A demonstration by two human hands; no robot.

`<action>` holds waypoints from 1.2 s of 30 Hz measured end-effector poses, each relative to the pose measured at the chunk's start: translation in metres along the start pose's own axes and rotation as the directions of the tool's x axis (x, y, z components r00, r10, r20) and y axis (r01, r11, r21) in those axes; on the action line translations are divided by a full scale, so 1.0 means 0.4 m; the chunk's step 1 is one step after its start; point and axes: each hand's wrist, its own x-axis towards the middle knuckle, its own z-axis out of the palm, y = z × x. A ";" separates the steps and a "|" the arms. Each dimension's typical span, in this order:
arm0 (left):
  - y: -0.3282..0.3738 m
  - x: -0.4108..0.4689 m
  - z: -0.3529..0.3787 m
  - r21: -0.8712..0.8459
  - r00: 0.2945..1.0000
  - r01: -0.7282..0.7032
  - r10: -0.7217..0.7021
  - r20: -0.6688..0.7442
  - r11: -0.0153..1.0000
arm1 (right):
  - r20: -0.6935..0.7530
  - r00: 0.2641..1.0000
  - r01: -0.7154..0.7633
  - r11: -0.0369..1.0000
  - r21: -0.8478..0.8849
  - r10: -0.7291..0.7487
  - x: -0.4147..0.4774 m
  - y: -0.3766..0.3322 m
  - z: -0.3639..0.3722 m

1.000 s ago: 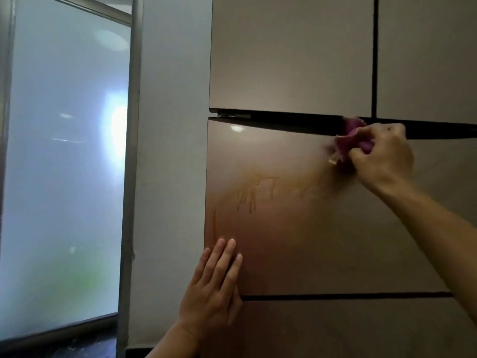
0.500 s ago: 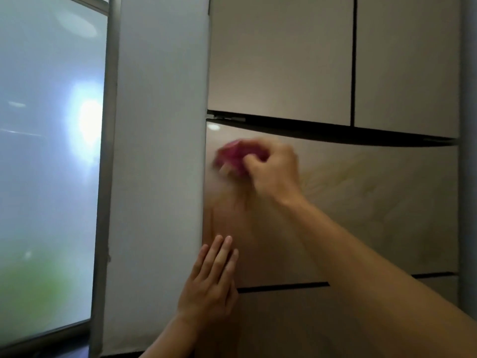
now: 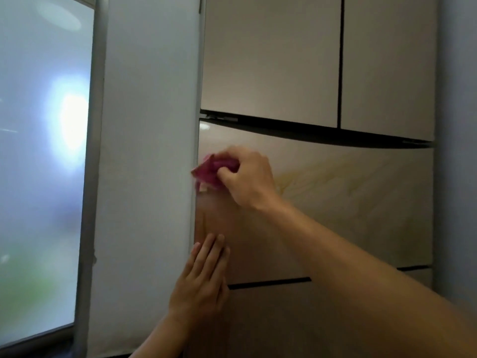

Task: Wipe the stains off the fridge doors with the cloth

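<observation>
Bunching a crumpled magenta cloth in curled fingers, the right hand presses it on the glossy bronze fridge door; yellowish streaky stains lie just right of its wrist; the left hand braces flat-fingered below; cloth likely soft, light, best gripped wadded.

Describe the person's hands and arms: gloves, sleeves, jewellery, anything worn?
Nothing worn shows. The left hand and right hand are ungloved, no rings visible. The left forearm and right forearm are uncovered to the frame edge: no sleeve, watch or band. The right forearm blurs near the edge, so small marks cannot be ruled out.
</observation>
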 end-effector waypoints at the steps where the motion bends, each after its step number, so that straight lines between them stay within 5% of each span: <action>1: 0.001 0.002 -0.002 0.008 1.000 -0.002 0.002 0.005 1.000 | -0.132 0.989 0.043 0.989 -0.141 -0.062 0.035 0.030 -0.043; 5: 0.001 0.006 -0.005 -0.003 1.000 0.011 -0.011 0.025 1.000 | -0.241 0.965 -0.057 0.815 -0.576 -0.102 0.090 0.184 -0.168; 8: 0.002 0.009 -0.007 0.003 1.000 0.019 -0.019 0.024 1.000 | -0.194 0.980 -0.072 0.836 -0.544 -0.042 0.004 0.294 -0.201; 12: 0.011 0.007 -0.010 0.037 0.998 0.029 -0.031 0.056 0.999 | 0.127 0.928 -0.222 0.793 -0.567 0.350 -0.030 0.313 -0.321; 13: 0.013 0.007 -0.010 0.048 0.998 0.032 -0.035 0.061 0.998 | 0.112 0.921 -0.244 0.777 -0.581 0.373 -0.013 0.297 -0.343; 17: 0.018 0.008 -0.014 0.066 0.995 0.042 -0.048 0.083 0.997 | -0.290 0.951 -0.217 0.894 -0.393 0.104 0.098 0.202 -0.320; 21: 0.017 0.008 -0.018 0.073 0.994 0.045 -0.052 0.097 0.996 | -0.253 0.967 -0.137 0.886 -0.444 0.022 0.023 0.201 -0.113; 23: 0.015 0.011 -0.019 0.075 0.994 0.048 -0.055 0.098 0.996 | -0.120 0.988 0.029 0.874 -0.484 -0.099 -0.091 0.229 -0.060; 25: 0.014 0.012 -0.019 0.091 0.994 0.044 -0.053 0.095 0.995 | 0.167 0.983 0.143 0.884 -0.446 -0.075 -0.161 0.257 -0.089; 28: 0.024 0.010 -0.020 0.089 0.994 0.056 -0.065 0.094 0.994 | 0.467 0.866 -0.050 0.960 -0.276 0.179 -0.122 0.253 -0.201; 30: 0.029 0.011 -0.021 0.090 0.993 0.069 -0.077 0.089 0.994 | 0.203 0.968 -0.106 0.970 -0.219 0.151 -0.033 0.240 -0.238; 32: 0.037 0.013 -0.024 0.099 0.991 0.081 -0.091 0.099 0.992 | -0.135 0.990 -0.085 0.955 -0.285 0.048 0.041 0.209 -0.219; 34: 0.042 0.014 -0.029 0.093 0.989 0.094 -0.104 0.109 0.991 | -0.206 0.978 -0.056 0.954 -0.295 -0.007 0.055 0.174 -0.147; 36: 0.042 0.018 -0.039 0.089 0.988 0.096 -0.106 0.115 0.991 | -0.104 0.989 0.059 0.936 -0.347 -0.101 -0.002 0.169 -0.072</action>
